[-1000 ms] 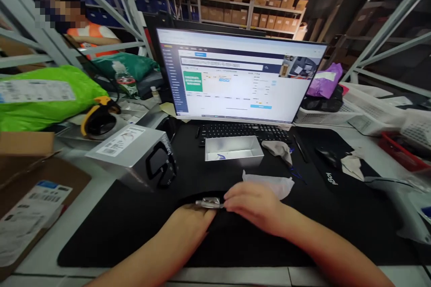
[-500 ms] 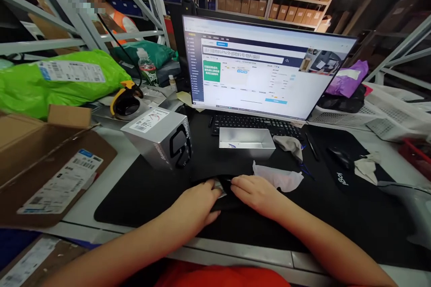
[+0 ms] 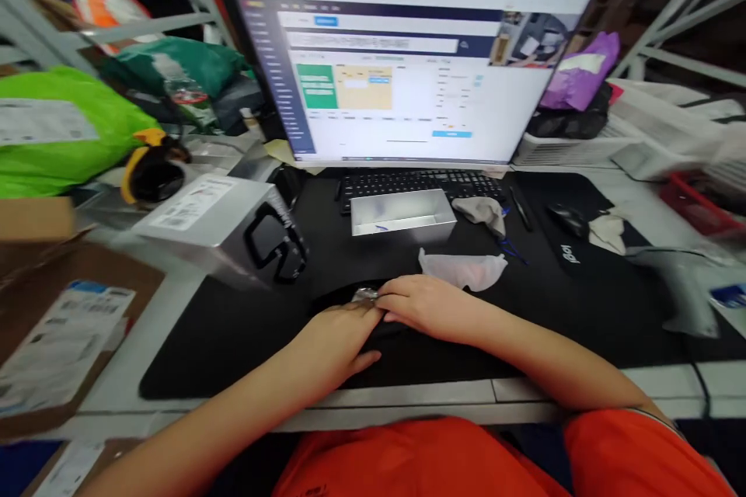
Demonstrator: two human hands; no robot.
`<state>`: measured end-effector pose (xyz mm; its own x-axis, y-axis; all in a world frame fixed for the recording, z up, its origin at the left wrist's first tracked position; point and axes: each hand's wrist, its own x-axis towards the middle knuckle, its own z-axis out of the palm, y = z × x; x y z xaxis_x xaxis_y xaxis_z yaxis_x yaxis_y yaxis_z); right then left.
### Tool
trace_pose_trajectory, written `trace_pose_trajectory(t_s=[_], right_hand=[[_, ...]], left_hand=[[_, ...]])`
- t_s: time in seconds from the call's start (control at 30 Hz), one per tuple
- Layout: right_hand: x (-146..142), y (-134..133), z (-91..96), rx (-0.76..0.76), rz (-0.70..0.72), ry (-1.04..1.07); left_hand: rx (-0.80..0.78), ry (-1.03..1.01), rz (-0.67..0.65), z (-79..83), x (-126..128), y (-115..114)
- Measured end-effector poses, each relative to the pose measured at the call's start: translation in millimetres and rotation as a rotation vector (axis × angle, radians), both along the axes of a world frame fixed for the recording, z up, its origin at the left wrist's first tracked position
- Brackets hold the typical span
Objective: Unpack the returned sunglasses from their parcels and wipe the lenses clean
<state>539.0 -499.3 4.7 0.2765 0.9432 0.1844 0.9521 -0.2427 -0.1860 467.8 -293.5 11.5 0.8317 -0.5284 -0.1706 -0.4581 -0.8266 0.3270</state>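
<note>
A dark, soft-looking case point(image 3: 335, 296) lies low on the black desk mat, hard to tell from it. My left hand point(image 3: 335, 335) bends over its front edge, fingers pressed down and thumb apart. My right hand point(image 3: 424, 306) grips its right side with fingers close together, touching the left fingertips. Between them shows a shiny, clear crumpled piece point(image 3: 366, 294); what else the case holds is hidden. A white translucent pouch point(image 3: 463, 270) lies just beyond my right hand. Behind stands an open silver box tray point(image 3: 402, 229), and to the left a silver carton point(image 3: 221, 233) printed with black goggles.
A monitor point(image 3: 373, 85) and keyboard point(image 3: 420, 185) stand at the back. Grey cloth point(image 3: 482, 213), a mouse point(image 3: 568, 220) and a scanner point(image 3: 688, 295) lie right. At left are an opened cardboard box point(image 3: 131, 272), goggles point(image 3: 155, 171) and a green parcel point(image 3: 64, 132).
The view has tilted down and shifted, so the monitor appears closer. My right hand has come inward over the case, and its fingers now meet my left fingertips.
</note>
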Motion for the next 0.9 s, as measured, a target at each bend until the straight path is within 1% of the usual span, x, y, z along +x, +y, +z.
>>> trace_pose_trajectory(t_s=[0.1, 0.17, 0.23, 0.27, 0.3, 0.33, 0.37, 0.43, 0.5, 0.53, 0.6, 0.63, 0.7, 0.8, 0.9], right_hand=[[0, -6, 14.9, 0.017, 0.01, 0.077], [3, -19, 31.7, 0.078, -0.031, 0.082], [9, -39, 49.9, 0.126, -0.14, 0.081], [13, -50, 57.3, 0.117, -0.218, 0.079], [18, -60, 62.3, 0.074, -0.305, 0.073], [24, -70, 64.4, 0.0, -0.393, 0.065], [30, -77, 63.4, -0.102, -0.481, 0.059], [42, -82, 53.6, -0.334, -0.618, 0.064], [52, -78, 38.7, -0.514, -0.687, 0.103], [55, -74, 31.8, -0.564, -0.696, 0.122], [61, -68, 22.8, -0.594, -0.688, 0.136], [62, -68, 21.5, -0.58, -0.68, 0.127], [65, -73, 26.2, -0.501, -0.659, 0.111], [65, -94, 47.0, -0.31, -0.631, 0.2], [61, -112, 71.1, -0.041, -0.591, 0.337]], left_hand=[[0.13, -0.047, 0.055, -5.3, 1, -1], [0.15, -0.144, 0.061, -11.7, 0, 3], [0.1, -0.266, 0.044, -19.0, -2, 8], [0.065, -0.315, 0.034, -22.2, -3, 10], [0.031, -0.351, 0.028, -24.6, -4, 12], [0.001, -0.376, 0.027, -26.0, -5, 13], [-0.025, -0.392, 0.031, -26.3, -5, 12], [-0.078, -0.422, 0.035, -24.0, -5, 10], [-0.139, -0.471, 0.029, -19.0, -5, 6], [-0.17, -0.507, 0.023, -16.0, -5, 4], [-0.231, -0.588, 0.005, -9.4, -6, 1], [-0.258, -0.629, -0.006, -5.9, -7, 0], [-0.306, -0.699, -0.028, 0.9, -9, -2], [-0.368, -0.745, -0.021, 10.9, -8, -3], [-0.426, -0.738, 0.049, 21.5, 0, -5]])
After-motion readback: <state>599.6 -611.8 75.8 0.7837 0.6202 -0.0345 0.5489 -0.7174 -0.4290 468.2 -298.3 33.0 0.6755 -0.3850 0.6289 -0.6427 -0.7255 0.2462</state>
